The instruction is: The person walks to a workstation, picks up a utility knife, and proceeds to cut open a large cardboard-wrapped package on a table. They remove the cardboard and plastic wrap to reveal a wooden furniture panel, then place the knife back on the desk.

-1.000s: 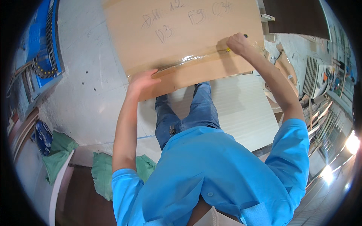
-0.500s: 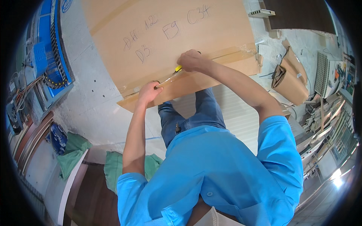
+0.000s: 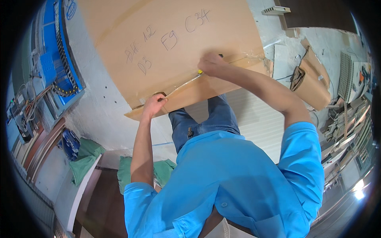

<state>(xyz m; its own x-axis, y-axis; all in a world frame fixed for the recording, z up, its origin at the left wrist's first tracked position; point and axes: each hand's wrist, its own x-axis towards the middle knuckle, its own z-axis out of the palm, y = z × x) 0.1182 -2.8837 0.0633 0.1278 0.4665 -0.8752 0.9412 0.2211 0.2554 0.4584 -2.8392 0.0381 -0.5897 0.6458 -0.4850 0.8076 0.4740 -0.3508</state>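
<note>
A large flat brown carton with handwriting on top lies before me. Clear tape runs along its near edge. My right hand is closed round a yellow utility knife, of which only the yellow front end and a dark tip at the back show. It is at the taped seam, right of the middle. A slit or lifted strip stretches from the knife toward my left hand. My left hand grips the carton's near flap at the left, its fingers curled over the edge.
Blue machinery with a cable chain stands at the left. Folded brown cardboard leans at the right, near stacked boards. Green cloth hangs at the lower left. A dark panel lies at the far right.
My right hand has drawn the knife to the right along the seam, lengthening the slit. My left hand keeps hold of the flap. The view has shifted slightly.
</note>
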